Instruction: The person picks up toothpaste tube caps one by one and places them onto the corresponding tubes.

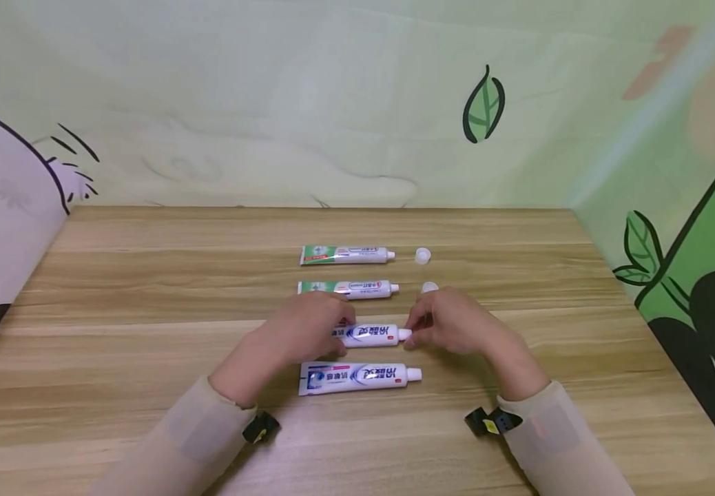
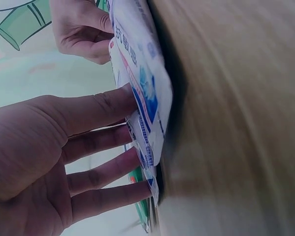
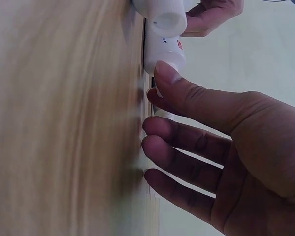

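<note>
Two white-and-blue toothpaste tubes lie in the near half of a column of tubes. My left hand (image 1: 304,327) grips the body of the farther one (image 1: 370,335), covering its tail end. At the other end, the thumb and forefinger of my right hand (image 1: 457,320) pinch its white cap (image 1: 404,334). In the right wrist view the other fingers of the right hand (image 3: 196,142) are spread beside the tabletop. Closest to me lies the second blue-and-white tube (image 1: 357,377), its cap on, untouched by either hand.
Beyond the hands lie two green-and-white toothpaste tubes (image 1: 360,255) with bare nozzles. Two loose white caps (image 1: 422,255) sit to their right, one partly behind the right hand. Everything rests on a wooden table (image 1: 147,275), with a printed backdrop (image 1: 271,103) along its far edge.
</note>
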